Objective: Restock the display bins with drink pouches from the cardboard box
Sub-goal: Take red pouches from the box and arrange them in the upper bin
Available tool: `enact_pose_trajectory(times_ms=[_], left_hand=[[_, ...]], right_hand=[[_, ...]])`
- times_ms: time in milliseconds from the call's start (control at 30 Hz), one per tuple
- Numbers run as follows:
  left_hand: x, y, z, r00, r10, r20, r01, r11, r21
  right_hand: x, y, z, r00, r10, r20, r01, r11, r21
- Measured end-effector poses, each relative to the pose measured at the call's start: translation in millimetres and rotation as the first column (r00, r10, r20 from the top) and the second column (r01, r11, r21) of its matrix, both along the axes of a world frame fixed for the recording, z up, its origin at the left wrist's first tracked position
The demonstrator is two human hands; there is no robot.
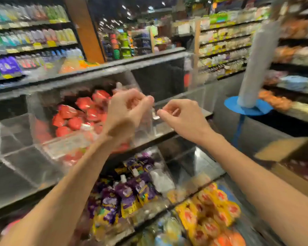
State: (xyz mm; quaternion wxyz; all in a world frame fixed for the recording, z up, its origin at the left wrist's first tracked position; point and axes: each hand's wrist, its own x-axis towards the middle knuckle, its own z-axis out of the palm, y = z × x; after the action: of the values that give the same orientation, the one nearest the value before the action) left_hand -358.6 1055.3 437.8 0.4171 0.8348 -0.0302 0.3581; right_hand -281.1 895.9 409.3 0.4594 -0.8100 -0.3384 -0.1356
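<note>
Two hands hang before the top display bin (pixel 34 125). Our left hand (pixel 128 107) and right hand (pixel 181 114) show curled fingers, but blur hides whether either pinches anything. Red drink pouches (pixel 75 114) lie just behind the left hand, and the cardboard box (pixel 290 174) sits well apart, low right. We judge this the placing step. Next comes a reach to the box.

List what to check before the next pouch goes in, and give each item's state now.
1. Nothing in the left hand: cannot tell; fingers curled, picture blurred.
2. Nothing in the right hand: cannot tell, for the same reason.
3. Open cardboard box at the right: ok.
4. Stock of red pouches in their bin: ok.
5. Stock in the clear bin right of them: not ok, no pouches seen.
6. Kind of pouch in the box: cannot tell, blurred.
</note>
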Motion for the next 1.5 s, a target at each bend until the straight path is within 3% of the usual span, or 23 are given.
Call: enact_pose_trajectory(times_ms=[67,167,300,467,567,700,900,1033,1167,1267,1333,1400,1500], left_hand=[[-3.1,-56.6,-38.1,0.983,-0.171,-0.064,0.171,0.985,-0.007],[3.1,-147.9,-108.0,0.901,-0.398,-0.172,0.376,0.915,-0.148],[28.6,-283.4,-189.3,0.790,-0.532,-0.305,0.458,0.843,-0.281],[85.3,-458.0,-244.0,0.594,-0.671,-0.445,0.513,0.741,-0.433],[122.1,-537.7,-273.9,0.480,-0.674,-0.562,0.541,0.732,-0.415],[169.0,-600.6,-303.9,0.260,-0.610,-0.749,0.497,0.749,-0.437],[256.8,-665.3,-390.0,0.329,-0.414,-0.849,0.686,0.722,-0.086],[315.2,-712.7,-452.4,0.340,-0.338,-0.877,0.776,0.628,0.059],[353.6,-750.9,-501.4,0.391,-0.238,-0.889,0.871,0.407,0.274],[374.4,-773.5,-529.0,0.363,-0.179,-0.914,0.931,0.119,0.346],[382.7,-783.8,-545.4,0.333,-0.110,-0.936,0.940,-0.040,0.339],[385.7,-787.9,-561.8,0.360,-0.081,-0.930,0.925,-0.098,0.367],[383.6,-788.9,-581.9,0.400,-0.133,-0.907,0.910,-0.059,0.410]], right_hand=[[-23.3,-64.4,-37.8,0.988,-0.077,-0.134,0.088,0.993,0.082],[-51.6,-166.1,-104.7,0.920,-0.209,-0.332,0.272,0.950,0.155],[-74.2,-307.4,-181.7,0.740,-0.383,-0.553,0.522,0.846,0.113],[-59.3,-462.1,-231.7,0.480,-0.560,-0.675,0.745,0.666,-0.022],[-40.5,-527.5,-249.8,0.373,-0.590,-0.716,0.774,0.623,-0.111],[-6.7,-586.8,-280.0,0.231,-0.624,-0.747,0.792,0.567,-0.229],[62.2,-643.2,-334.1,0.101,-0.620,-0.778,0.814,0.502,-0.294],[117.3,-675.1,-385.1,0.002,-0.690,-0.724,0.714,0.508,-0.482],[155.7,-698.1,-454.8,-0.013,-0.793,-0.609,0.357,0.566,-0.744],[169.1,-709.7,-486.5,-0.007,-0.818,-0.575,0.051,0.574,-0.818],[171.7,-711.8,-501.8,-0.025,-0.838,-0.546,-0.052,0.546,-0.836],[174.4,-707.7,-513.2,-0.028,-0.866,-0.499,-0.066,0.500,-0.864],[178.7,-699.7,-523.5,-0.017,-0.904,-0.428,-0.078,0.428,-0.901]])
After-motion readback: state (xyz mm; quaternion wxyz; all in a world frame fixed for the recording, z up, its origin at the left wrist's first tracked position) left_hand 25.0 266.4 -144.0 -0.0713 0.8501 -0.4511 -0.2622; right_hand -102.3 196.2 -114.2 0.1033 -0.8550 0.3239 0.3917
